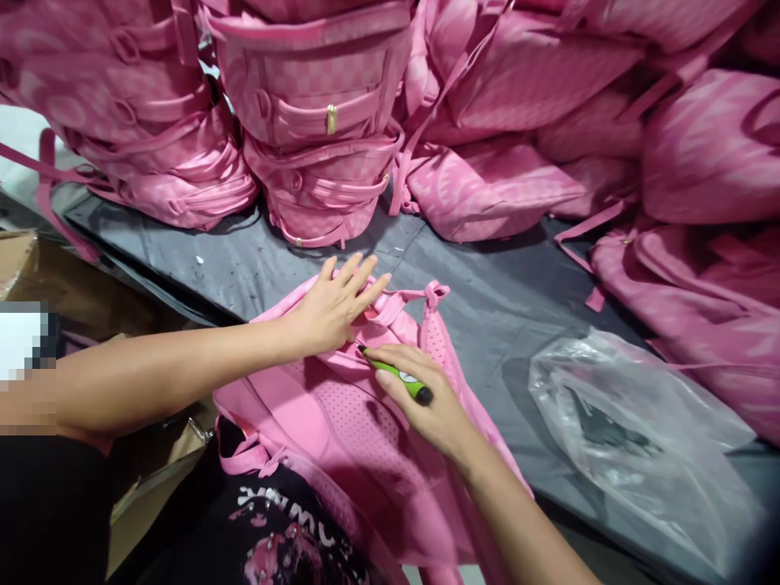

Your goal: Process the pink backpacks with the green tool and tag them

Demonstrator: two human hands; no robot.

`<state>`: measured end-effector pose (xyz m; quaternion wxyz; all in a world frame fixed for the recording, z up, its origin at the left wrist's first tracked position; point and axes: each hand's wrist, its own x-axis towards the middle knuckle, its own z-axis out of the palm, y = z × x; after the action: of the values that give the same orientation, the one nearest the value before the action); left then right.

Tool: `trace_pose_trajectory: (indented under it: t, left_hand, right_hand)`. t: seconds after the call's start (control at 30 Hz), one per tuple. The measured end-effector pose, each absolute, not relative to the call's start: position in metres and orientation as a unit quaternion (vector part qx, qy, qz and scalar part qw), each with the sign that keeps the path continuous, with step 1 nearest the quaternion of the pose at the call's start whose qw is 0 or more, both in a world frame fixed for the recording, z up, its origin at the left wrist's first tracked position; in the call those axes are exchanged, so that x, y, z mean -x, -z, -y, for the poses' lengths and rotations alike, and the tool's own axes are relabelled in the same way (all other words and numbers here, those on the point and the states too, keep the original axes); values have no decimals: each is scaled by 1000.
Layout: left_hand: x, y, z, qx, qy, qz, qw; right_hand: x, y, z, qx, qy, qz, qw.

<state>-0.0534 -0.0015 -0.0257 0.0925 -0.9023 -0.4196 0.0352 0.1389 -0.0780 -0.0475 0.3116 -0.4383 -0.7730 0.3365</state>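
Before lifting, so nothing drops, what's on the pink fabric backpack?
The left hand lies on the backpack; the right hand holds a slim green marker above. Anything beneath is hidden.

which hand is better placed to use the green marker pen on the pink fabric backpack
Probably the right hand: it holds the marker pen angled toward the backpack, while the left hand rests spread on it.

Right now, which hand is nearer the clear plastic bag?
Right. Right hand, with green marker, is left of the plastic bag; left hand, on the pink backpack, is farther left.
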Motion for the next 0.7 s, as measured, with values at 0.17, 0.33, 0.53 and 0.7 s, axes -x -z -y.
trace_pose_trajectory:
  t: [0.17, 0.33, 0.53, 0.7]
  left_hand:
    - [49, 28, -6, 886, -45, 458, 65]
    - [47, 30, -8, 884, -59, 461, 48]
    - [45, 32, -14, 906, -48, 418, 51]
    - [43, 31, -17, 910, -48, 410, 36]
  right_hand:
    - [-133, 35, 69, 463, -258, 830, 172]
    - [-139, 38, 72, 472, -223, 831, 192]
    - [-142, 52, 74, 475, -284, 798, 240]
    - [-145, 46, 71, 486, -303, 780, 252]
